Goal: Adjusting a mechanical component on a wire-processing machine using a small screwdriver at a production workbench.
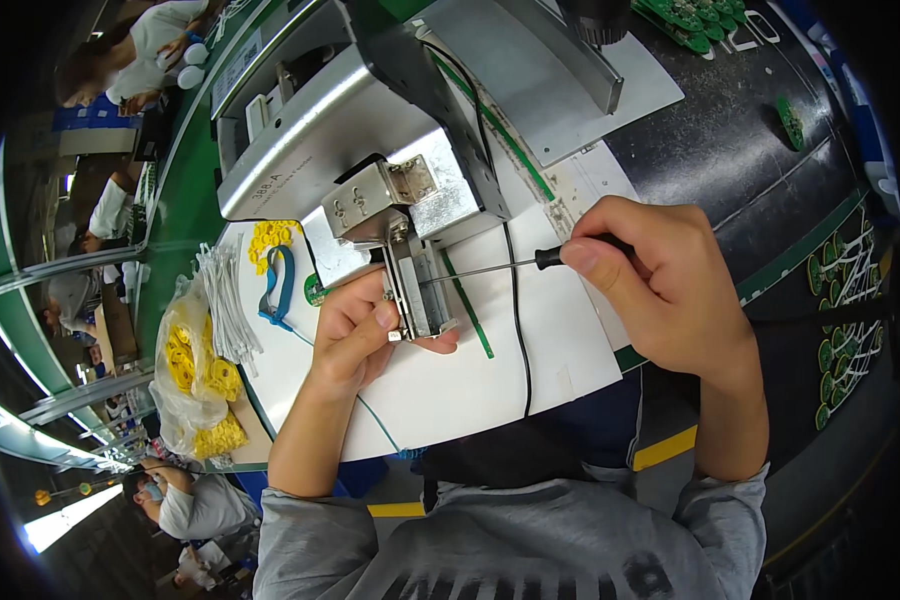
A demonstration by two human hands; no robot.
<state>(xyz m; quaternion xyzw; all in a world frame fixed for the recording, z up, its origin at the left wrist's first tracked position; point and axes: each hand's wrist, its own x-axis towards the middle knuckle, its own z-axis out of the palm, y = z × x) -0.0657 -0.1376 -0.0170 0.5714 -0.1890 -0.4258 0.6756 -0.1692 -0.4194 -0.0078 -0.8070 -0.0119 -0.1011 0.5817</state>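
Observation:
My right hand [675, 285] is closed around the black handle of a screwdriver [548, 258]. Its thin shaft runs left, and the tip meets a small metal block [425, 300] that juts from the front of a silver metal machine [310, 150]. The fingers of my left hand [348, 335] are pinched on the near left edge of this block, thumb on top and other fingers partly hidden beneath it. A small green circuit board [314, 290] shows beside the left fingers.
A blue strap [278, 285] and yellow parts [270, 238] lie left of the machine, near white cable ties [228, 305] and a plastic bag [182, 370]. A black cable [515, 330] crosses the white sheet [570, 350]. Green boards [685, 20] sit at far right; several people work at left.

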